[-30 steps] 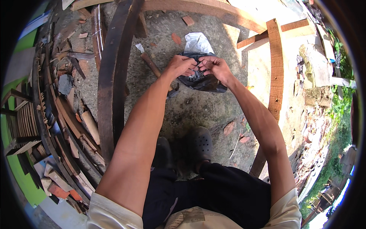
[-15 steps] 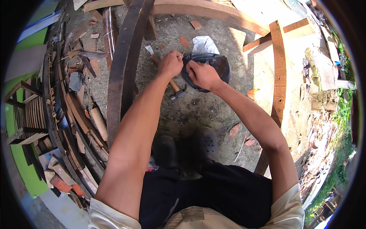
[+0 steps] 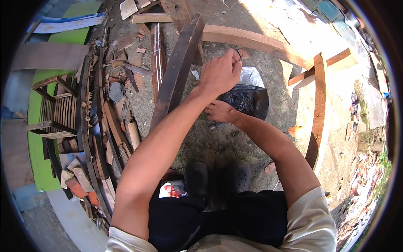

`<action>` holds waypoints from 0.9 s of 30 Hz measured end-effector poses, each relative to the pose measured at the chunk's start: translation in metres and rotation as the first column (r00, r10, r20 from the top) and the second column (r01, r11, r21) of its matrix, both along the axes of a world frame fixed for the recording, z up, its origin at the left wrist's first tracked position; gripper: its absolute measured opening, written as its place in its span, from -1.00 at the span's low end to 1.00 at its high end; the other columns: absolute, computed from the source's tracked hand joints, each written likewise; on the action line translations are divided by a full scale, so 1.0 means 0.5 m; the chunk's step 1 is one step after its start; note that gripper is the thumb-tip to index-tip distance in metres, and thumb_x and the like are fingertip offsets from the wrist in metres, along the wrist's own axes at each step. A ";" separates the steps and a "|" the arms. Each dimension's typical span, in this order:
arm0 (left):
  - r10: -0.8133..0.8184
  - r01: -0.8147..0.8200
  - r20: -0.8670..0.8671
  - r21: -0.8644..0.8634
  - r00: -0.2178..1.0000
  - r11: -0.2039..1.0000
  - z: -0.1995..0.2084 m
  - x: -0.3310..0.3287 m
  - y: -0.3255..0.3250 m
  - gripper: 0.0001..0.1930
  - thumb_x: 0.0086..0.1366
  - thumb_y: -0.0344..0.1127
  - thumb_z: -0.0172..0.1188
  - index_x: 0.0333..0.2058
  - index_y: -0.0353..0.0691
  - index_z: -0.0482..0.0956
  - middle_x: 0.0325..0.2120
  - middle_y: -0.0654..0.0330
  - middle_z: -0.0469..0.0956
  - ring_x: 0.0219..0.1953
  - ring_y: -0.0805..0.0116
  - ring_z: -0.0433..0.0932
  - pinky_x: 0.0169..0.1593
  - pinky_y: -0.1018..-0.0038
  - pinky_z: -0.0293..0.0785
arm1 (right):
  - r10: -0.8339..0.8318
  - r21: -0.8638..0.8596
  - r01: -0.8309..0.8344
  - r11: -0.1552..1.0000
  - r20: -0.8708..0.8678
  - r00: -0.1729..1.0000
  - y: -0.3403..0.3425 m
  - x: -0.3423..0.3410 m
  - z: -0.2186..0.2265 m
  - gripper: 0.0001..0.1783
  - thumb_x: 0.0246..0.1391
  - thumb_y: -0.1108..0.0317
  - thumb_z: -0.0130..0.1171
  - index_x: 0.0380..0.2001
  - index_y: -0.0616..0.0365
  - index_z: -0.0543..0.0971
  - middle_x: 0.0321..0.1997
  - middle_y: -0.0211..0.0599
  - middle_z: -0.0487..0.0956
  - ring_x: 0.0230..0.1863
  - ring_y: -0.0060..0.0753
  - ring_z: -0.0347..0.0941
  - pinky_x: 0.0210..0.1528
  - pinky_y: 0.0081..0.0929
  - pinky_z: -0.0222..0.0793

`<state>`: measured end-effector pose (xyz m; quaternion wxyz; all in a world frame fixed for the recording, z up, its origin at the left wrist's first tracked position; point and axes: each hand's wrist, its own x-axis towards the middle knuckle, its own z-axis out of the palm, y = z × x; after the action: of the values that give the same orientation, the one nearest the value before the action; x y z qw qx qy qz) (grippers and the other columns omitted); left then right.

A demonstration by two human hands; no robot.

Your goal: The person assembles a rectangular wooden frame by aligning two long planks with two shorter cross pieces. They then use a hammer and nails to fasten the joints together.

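My left hand is raised over the wooden frame area, its fingers pinched on a thin dark nail. Below it, my right hand is low to the ground, fingers curled over the handle of a hammer. Only the hammer's metal head shows; the handle is hidden by my hand and left wrist. A black plastic bag lies just right of my right hand, with several thin, shiny nails visible in it. White sheet material sticks out behind the bag.
A dark timber beam stands at my left. A lighter beam crosses ahead, and another runs along the right. Scrap wood is heaped at far left, beside a slatted wooden piece. My shoes rest on rough concrete.
My left hand has lifted forward and away from the bag with the nail. My right hand has left the bag and come down to the hammer. The view has shifted leftward.
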<state>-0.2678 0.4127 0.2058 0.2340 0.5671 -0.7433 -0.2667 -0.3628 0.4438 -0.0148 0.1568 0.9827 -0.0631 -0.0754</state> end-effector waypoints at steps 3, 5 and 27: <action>0.012 -0.002 0.051 -0.192 0.999 0.981 0.059 0.027 -0.007 -0.72 0.36 -0.17 0.13 -0.10 -0.25 0.49 -0.25 0.09 0.71 -0.18 0.12 0.68 -0.09 0.30 0.53 | 0.073 0.128 -0.095 0.987 0.168 0.983 0.002 -0.018 -0.008 -0.84 0.07 0.26 0.14 -0.24 -0.21 0.60 -0.10 -0.54 0.54 0.22 -0.29 0.34 0.54 0.08 -0.20; 0.107 -0.086 0.046 -0.326 0.993 0.941 0.079 0.070 -0.016 -0.72 0.37 -0.16 0.14 -0.11 -0.26 0.49 -0.23 0.09 0.71 -0.19 0.17 0.68 -0.07 0.34 0.53 | 0.102 0.115 -0.159 0.981 0.392 0.914 0.018 -0.007 -0.001 -0.83 0.06 0.27 0.14 -0.24 -0.07 0.52 -0.25 -0.48 0.51 0.04 -0.33 0.41 0.52 -0.09 -0.05; 0.394 -0.404 -0.655 0.146 0.645 0.903 0.045 0.198 -0.129 -0.70 0.44 -0.14 0.10 -0.06 -0.26 0.45 -0.22 0.23 0.51 -0.15 0.44 0.43 0.03 0.50 0.33 | -0.903 0.806 -0.585 0.086 -0.186 -0.388 -0.233 0.097 0.402 -0.64 0.30 0.06 0.18 -0.12 0.17 0.55 -0.22 -0.32 0.54 -0.16 -0.50 0.48 -0.38 -0.44 0.51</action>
<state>-0.1688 0.3483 0.2283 0.5421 0.5802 -0.4669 -0.3892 -0.3141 0.3273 0.1861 -0.5610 0.2894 -0.5071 0.5869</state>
